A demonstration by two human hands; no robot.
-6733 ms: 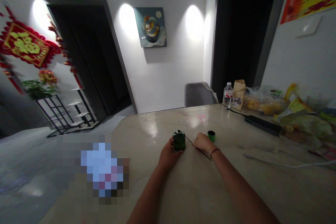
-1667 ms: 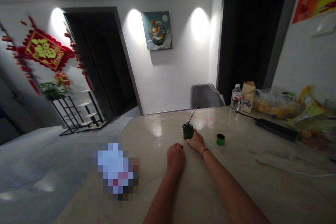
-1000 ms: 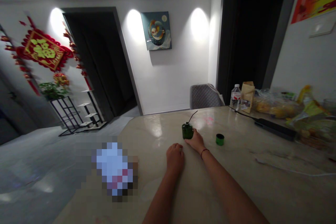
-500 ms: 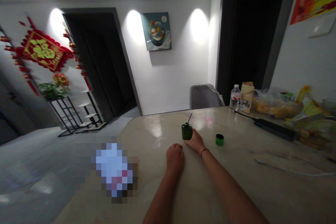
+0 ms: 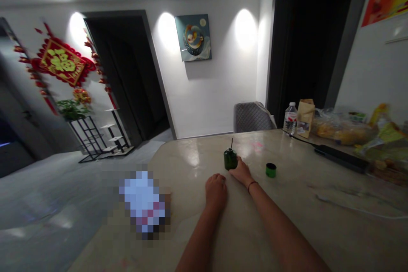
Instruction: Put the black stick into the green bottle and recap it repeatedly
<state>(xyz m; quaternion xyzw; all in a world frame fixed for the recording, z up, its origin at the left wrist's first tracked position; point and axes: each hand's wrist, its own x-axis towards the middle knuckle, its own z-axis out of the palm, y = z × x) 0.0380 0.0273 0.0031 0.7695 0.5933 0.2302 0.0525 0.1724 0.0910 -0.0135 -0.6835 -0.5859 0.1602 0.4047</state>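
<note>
A small dark green glass bottle stands upright on the table, with a thin dark stick rising from its neck. My right hand is closed around the bottle's right side, low down; its fingertips are partly hidden behind the glass. My left hand rests on the tabletop just in front of the bottle, apart from it, fingers curled in and nothing visible in them. A short green cap, dark inside, sits to the right of my right hand.
The pale glossy table carries a blurred-out bluish object at left. Along the right lie a black power strip, a white cable, a water bottle, a paper bag and plastic food bags. A grey chair stands behind.
The camera view has shifted slightly, moving everything a little to the right. The stick in the bottle leaned right before and now stands almost straight. Both hands keep their poses.
</note>
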